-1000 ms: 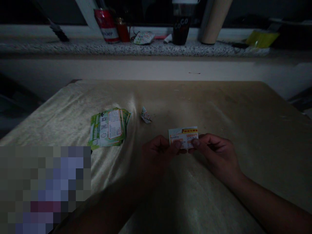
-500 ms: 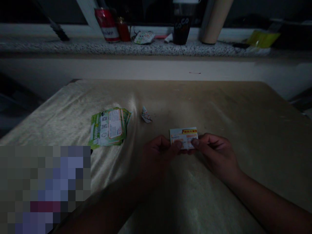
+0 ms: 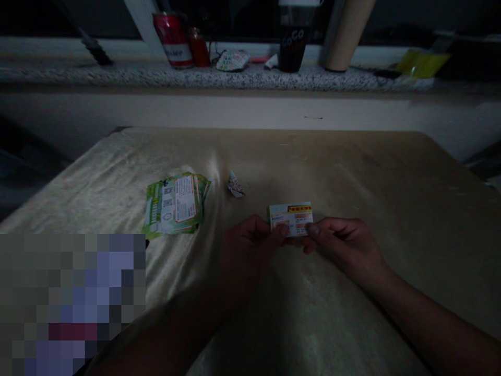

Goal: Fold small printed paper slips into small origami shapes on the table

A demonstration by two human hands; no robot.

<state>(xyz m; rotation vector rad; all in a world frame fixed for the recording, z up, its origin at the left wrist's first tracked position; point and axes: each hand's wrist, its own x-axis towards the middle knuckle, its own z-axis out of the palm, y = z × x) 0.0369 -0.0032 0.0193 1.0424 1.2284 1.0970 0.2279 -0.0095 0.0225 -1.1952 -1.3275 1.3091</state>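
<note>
A small folded paper leaflet (image 3: 291, 216), white with orange print and a yellow-and-red strip, is held up over the table between my two hands. My left hand (image 3: 254, 243) pinches its left side, thumb on the printed face. At the lower right corner, the thumb of my right hand (image 3: 346, 237) presses on the leaflet, with the fingers partly behind it. A small folded paper piece (image 3: 235, 185) with colourful print lies beyond my left hand. Further left rests a stack of green printed leaflets (image 3: 178, 203).
A cloth with creases covers the table (image 3: 371, 183). Along the granite sill (image 3: 250, 79) stand a red can (image 3: 174, 42), a small red container (image 3: 199, 49), a dark cup (image 3: 294, 44), a tan cylinder (image 3: 348, 34), crumpled paper (image 3: 232, 60) and a yellow packet (image 3: 422, 63).
Both hands have shifted the leaflet slightly left and up. The right hand's lower fingers show more below the leaflet's edge. The stack and the small paper piece stay where they were.
</note>
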